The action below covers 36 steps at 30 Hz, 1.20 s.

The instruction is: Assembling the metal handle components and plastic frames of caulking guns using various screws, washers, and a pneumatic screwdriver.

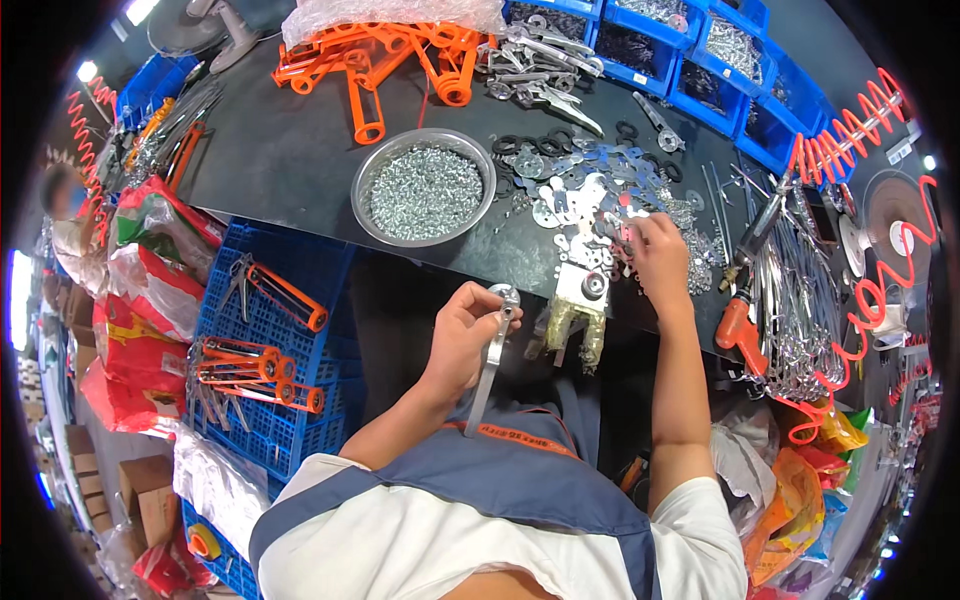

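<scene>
My left hand is closed round a flat silver metal lever with a rounded, ring-like head at its top; the lever hangs down in front of my apron. My right hand reaches to the table, its fingers bent together over a pile of small washers and metal pieces. Whatever those fingertips pinch is too small to make out. Between the hands, at the table edge, stands a fixture with a white top, a round metal post and yellowish wrapped legs. Left of it sits a steel bowl of small shiny fasteners.
Orange frames and silver metal levers lie at the back. Blue bins line the far right. A orange-bodied power tool and metal rods are at right. Blue crates with orange-handled assemblies stand left.
</scene>
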### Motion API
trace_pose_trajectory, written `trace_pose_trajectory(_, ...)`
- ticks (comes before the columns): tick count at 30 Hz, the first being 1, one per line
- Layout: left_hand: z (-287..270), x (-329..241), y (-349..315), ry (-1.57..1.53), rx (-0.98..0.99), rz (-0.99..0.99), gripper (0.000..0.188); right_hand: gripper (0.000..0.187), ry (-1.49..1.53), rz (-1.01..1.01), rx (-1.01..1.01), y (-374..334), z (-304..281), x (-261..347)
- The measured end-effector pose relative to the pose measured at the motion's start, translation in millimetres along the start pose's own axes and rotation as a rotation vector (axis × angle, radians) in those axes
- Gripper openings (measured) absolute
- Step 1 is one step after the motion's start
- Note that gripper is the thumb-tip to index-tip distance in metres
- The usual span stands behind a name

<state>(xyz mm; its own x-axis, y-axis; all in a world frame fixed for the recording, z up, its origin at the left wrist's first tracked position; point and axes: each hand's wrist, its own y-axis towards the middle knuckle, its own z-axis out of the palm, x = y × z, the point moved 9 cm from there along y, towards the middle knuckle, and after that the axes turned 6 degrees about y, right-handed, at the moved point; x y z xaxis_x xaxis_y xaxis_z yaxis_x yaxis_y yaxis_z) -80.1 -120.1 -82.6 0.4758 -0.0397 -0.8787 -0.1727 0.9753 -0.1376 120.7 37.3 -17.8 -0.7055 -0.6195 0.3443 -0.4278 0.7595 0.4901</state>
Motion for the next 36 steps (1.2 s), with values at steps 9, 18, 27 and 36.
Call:
trace_pose_trajectory(9,28,10,11,-0.021,0.024,-0.041,0.011,0.019,0.958,0.043,-0.174,-80,-47,118)
trace_pose_trajectory(18,31,16,10,0.019,0.023,-0.032,0.008,0.027,0.553,-0.375,-0.121,-72,-47,159)
trace_pose_trajectory(27,43,12,6,-0.132,0.187,-0.148,0.018,0.024,0.221,-0.512,-0.175,-86,-38,181)
trace_pose_trajectory(36,49,5,2,-0.063,0.345,-0.101,0.048,0.032,0.391,-0.267,-0.232,-88,-51,137)
